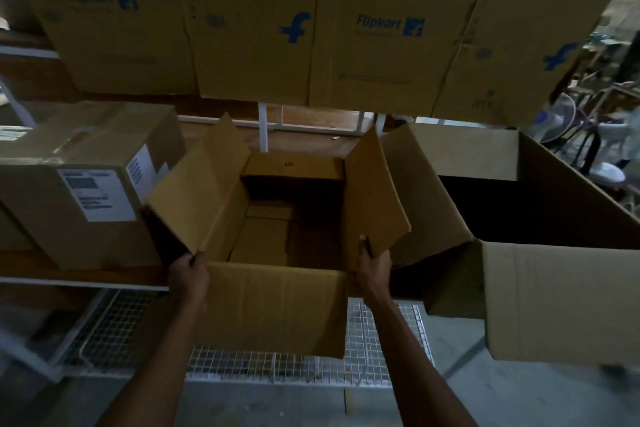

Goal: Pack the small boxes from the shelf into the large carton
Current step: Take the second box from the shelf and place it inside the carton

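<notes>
Laterally: left grip (188,272), carton (277,305), right grip (374,263)

Both my bare forearms reach forward, angling in a bit. My left hand (188,272) is curled round the near corner of the left flap (201,191), and my right hand (374,263) pinches the right flap (375,198) at its near edge, thumb up.

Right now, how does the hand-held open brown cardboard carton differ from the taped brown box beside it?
The open brown cardboard carton has raised flaps, held by the left hand and right hand; the taped brown box is shut, untouched. Only the box bears white labels. Both are cardboard.
</notes>
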